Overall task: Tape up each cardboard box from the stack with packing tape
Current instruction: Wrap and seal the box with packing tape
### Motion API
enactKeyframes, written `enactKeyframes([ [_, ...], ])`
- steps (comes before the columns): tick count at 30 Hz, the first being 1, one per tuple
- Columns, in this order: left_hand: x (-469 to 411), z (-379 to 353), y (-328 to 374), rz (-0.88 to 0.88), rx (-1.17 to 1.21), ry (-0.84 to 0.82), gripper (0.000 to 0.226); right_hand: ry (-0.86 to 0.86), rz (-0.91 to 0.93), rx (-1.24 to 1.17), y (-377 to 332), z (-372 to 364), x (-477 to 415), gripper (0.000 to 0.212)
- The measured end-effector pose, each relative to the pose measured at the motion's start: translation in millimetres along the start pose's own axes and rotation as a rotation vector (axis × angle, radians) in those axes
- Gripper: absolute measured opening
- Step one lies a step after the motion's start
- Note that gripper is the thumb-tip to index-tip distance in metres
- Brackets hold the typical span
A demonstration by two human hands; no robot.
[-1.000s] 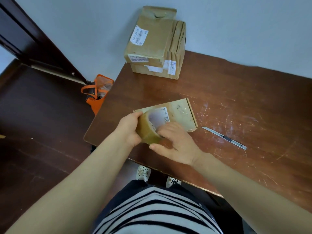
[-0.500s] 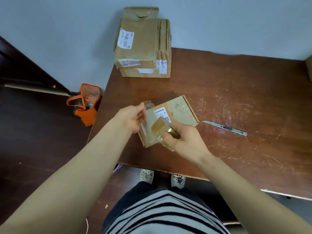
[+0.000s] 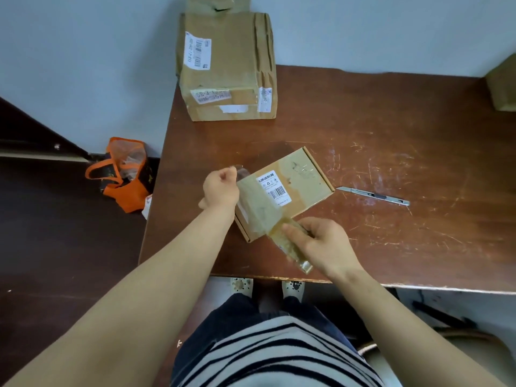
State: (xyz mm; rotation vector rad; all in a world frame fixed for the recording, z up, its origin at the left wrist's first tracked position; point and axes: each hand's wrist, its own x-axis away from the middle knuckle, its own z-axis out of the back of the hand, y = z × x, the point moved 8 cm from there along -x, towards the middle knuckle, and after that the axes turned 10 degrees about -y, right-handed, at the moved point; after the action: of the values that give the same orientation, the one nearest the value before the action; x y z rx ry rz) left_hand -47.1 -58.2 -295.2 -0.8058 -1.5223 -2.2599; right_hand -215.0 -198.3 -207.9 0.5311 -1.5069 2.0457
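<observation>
A small flat cardboard box (image 3: 303, 178) with a white barcode label lies near the front edge of the brown table (image 3: 363, 129). My left hand (image 3: 220, 188) pinches the free end of clear packing tape (image 3: 258, 208) at the box's left corner. The strip stretches across the near left part of the box. My right hand (image 3: 324, 245) grips the tape roll (image 3: 293, 250) at the box's near corner, just over the table's front edge. A stack of larger worn cardboard boxes (image 3: 226, 68) stands at the table's back left against the wall.
A metal utility knife (image 3: 374, 195) lies on the table right of the small box. Another cardboard box (image 3: 502, 85) shows at the far right edge. An orange bag (image 3: 122, 170) sits on the dark floor left of the table.
My hands have drawn apart. The right hand pulled the roll toward me and to the right, stretching a longer strip of tape over the box. The left hand kept the tape end.
</observation>
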Motion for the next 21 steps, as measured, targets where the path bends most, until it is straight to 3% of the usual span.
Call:
enactKeyframes([
  [8,0.5,-3.0,-6.0,0.029,-0.029,0.044,0.027,-0.01,-0.148,0.106,8.3,-4.3,-9.5,0.035],
  [15,-11.8,-3.6,-12.7,0.057,-0.014,0.023,0.023,-0.051,-0.23,0.214,8.2,-6.1,-19.0,0.049],
  [21,-12.3,3.0,-5.9,0.127,-0.342,0.019,0.02,-0.085,-0.307,0.219,11.8,-9.9,-28.2,0.066],
])
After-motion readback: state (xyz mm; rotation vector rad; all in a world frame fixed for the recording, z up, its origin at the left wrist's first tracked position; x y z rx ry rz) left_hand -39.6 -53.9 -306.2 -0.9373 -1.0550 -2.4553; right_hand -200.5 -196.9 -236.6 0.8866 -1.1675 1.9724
